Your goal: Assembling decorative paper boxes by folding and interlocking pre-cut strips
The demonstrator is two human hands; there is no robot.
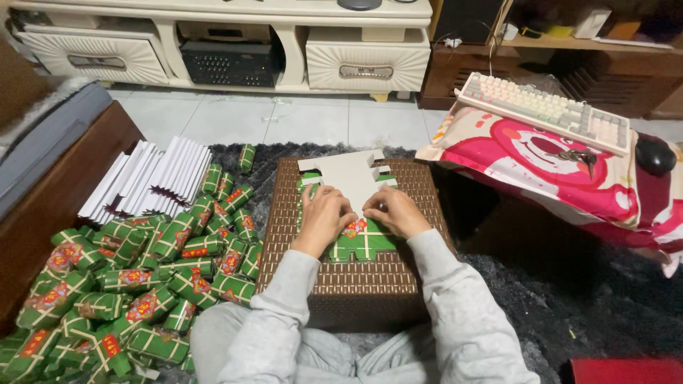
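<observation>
A flat die-cut cardboard box blank [352, 178], white on its upper side and green with red patterns underneath, lies on a brown woven box [356, 284]. My left hand [324, 217] and my right hand [395, 211] both press down on the blank near its middle, fingers curled over a fold. The green printed part [363, 245] sticks out towards me below my hands.
A heap of folded green boxes [128, 284] covers the dark rug [569, 299] at my left. Behind it stands a stack of white flat blanks [149, 178]. A keyboard [544, 110] and a black mouse [654, 154] rest on a pink cushion [555, 178] at right.
</observation>
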